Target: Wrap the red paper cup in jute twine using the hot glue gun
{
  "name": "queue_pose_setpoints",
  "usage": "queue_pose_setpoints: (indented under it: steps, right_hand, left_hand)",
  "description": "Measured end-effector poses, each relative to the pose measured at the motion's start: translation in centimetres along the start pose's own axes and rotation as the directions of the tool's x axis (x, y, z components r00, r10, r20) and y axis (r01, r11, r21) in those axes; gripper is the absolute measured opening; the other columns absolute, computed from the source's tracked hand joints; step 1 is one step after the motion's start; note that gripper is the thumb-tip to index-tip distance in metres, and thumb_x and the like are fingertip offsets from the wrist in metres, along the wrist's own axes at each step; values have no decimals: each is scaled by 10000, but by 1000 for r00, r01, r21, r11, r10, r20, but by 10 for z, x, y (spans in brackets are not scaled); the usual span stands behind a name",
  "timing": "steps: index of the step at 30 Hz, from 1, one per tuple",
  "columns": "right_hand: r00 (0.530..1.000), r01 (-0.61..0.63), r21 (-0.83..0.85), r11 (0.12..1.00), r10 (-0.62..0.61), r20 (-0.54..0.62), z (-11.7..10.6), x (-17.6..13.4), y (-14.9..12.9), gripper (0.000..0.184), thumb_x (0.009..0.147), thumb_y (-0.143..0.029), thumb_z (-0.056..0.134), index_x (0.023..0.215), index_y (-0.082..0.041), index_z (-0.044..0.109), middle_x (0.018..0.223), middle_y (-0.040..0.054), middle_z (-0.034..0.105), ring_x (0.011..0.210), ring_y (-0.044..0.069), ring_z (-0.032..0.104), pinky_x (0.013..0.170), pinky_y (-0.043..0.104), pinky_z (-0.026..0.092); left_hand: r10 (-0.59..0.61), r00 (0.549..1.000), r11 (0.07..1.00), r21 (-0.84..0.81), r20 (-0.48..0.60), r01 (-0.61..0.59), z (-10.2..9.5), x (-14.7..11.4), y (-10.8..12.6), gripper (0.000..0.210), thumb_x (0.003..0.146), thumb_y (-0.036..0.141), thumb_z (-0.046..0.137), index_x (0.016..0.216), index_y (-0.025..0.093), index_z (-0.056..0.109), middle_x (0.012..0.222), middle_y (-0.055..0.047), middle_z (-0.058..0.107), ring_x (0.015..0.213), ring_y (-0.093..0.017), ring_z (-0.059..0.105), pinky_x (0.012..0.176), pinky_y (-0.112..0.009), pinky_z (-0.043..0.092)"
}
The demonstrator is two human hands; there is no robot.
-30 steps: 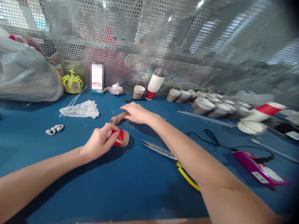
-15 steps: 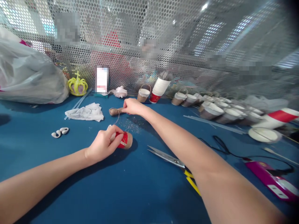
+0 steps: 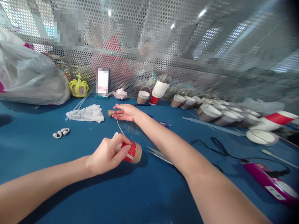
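Head view. A perforated metal panel [image 3: 128, 37] forms the background, behind a blue table [image 3: 116, 202]. The cup [image 3: 135, 152] has a red band with a small pale label; its print is too small to read. The screen of the phone [image 3: 102, 81] at the panel is blurred out.

The cup lies on its side near the table's middle, brown-wrapped end to the right. The left hand [image 3: 108, 153] has thumb and fingers clamped on the cup. The right hand [image 3: 126, 112] extends over the table, fingers apart, beside the twine roll [image 3: 109, 113]; contact with the roll cannot be determined. One strand [image 3: 120, 127] runs from the roll to the left hand at the cup.

Count along the panel, left to right: one plastic bag [image 3: 30, 76], one yellow crown [image 3: 78, 87], one phone, one pink ribbon [image 3: 120, 93], one basket [image 3: 142, 98], one tilted cup stack [image 3: 160, 90]. The basket group [image 3: 209, 113] at right overlaps too much for an exact count. One white cloth [image 3: 86, 113] lies left of the roll. One pair of scissors [image 3: 161, 155], partly hidden by the right arm, and one purple power strip [image 3: 268, 182] lie to the right of the cup.
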State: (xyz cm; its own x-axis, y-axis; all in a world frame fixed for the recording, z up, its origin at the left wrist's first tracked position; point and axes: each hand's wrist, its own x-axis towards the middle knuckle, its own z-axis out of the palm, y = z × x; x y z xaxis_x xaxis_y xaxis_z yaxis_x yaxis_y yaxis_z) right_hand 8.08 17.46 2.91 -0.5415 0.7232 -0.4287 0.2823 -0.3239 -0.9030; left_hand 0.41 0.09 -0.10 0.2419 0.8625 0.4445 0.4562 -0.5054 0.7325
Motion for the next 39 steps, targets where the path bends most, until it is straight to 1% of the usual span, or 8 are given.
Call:
queue_pose_setpoints:
  steps: [9,14,20,23,27,30,33,39]
  right_hand:
    - [999,-4,110,994,0,35,6,15,3,173,911,-328,417,854,-182,489,718,-7,535,622,145,645,666,338,534]
    - [991,125,51,991,-122,-60,9,27,6,116,872,-326,498,913,-218,512,823,-7,563,714,134,630,747,324,505]
    - [920,346,-95,933,-357,-162,-6,42,-6,216,883,-380,460,1044,-271,555,1091,5,598,999,115,549,845,262,430]
    - [873,416,-202,887,-452,-183,-14,48,-20,220,879,-351,468,1022,-234,589,1119,9,602,1019,96,531,857,232,405]
    - [835,424,-358,832,-512,-203,-19,55,-41,212,881,-344,470,945,-201,612,1054,11,630,934,99,562,773,198,428]
    - [872,316,-469,824,-447,-198,-19,52,-51,194,842,-338,541,800,-166,620,775,36,651,734,147,605,632,234,456]
    - [909,209,-563,799,-372,-190,-16,34,-49,221,770,-310,643,626,-155,580,534,26,564,564,169,584,535,259,441]
    - [983,123,-595,794,-178,-35,-11,-44,-14,554,794,-591,483,512,-128,599,563,105,639,500,159,587,504,285,471]
  left_hand:
    - [13,999,990,-137,49,-6,-1,-3,11,55,854,175,467,881,157,511,652,2,606,556,-88,545,534,-190,422]
    - [25,998,987,-157,60,-15,-2,-3,14,45,852,173,468,870,163,508,586,25,569,525,-88,523,522,-190,414]
    - [24,999,986,-164,44,-16,-2,-3,16,49,855,173,460,869,162,506,607,14,581,509,-84,511,504,-188,406]
    - [25,998,985,-172,55,-15,-2,-4,17,51,854,178,460,872,162,506,664,-11,613,520,-88,515,507,-196,412]
    - [35,995,984,-176,89,-19,-2,-5,17,50,855,172,459,869,158,505,509,51,510,414,-68,421,442,-181,362]
    - [17,997,985,-173,71,-5,-3,-4,14,58,858,181,465,873,156,515,570,33,555,433,-61,438,446,-172,361]
    - [-52,999,986,-155,10,53,-5,0,8,84,862,213,475,861,156,537,696,-7,623,517,-71,497,499,-174,396]
    - [-66,997,993,-96,-39,62,-7,4,0,88,856,219,476,864,153,534,633,15,601,526,-77,496,532,-185,409]
